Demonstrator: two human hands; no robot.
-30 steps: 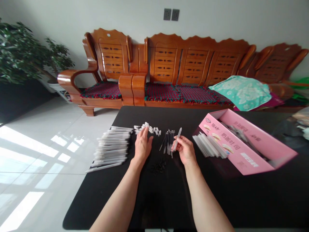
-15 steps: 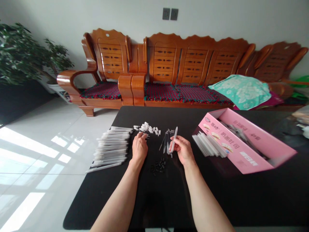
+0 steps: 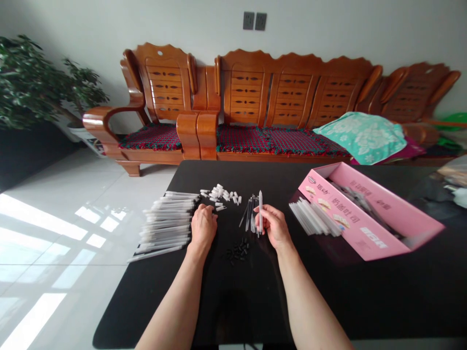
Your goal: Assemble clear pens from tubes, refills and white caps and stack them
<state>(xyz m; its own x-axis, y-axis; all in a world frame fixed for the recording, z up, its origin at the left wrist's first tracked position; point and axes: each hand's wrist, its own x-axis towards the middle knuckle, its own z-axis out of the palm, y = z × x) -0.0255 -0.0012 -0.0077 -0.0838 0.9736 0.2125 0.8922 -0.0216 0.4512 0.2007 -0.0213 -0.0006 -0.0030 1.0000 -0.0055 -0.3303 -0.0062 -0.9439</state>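
My right hand [image 3: 273, 224] is closed on a clear pen tube [image 3: 260, 206], which it holds almost upright above a small bunch of dark refills [image 3: 250, 214] on the black table [image 3: 328, 291]. My left hand [image 3: 203, 224] is curled with its fingertips pinched together beside a scatter of small white caps [image 3: 222, 194]; whatever it pinches is too small to make out. A row of finished white pens [image 3: 166, 222] lies left of that hand. Tiny black parts [image 3: 238, 251] lie between my wrists.
A pink cardboard box [image 3: 368, 214] lies open at the right, with a bundle of clear tubes [image 3: 314, 217] against its near side. Wooden sofas [image 3: 255, 107] with red cushions stand behind the table. A potted plant [image 3: 40, 80] is at the far left.
My left hand drew back from the white caps and curled its fingers shut. My right hand swung the clear tube from a slant to nearly upright.
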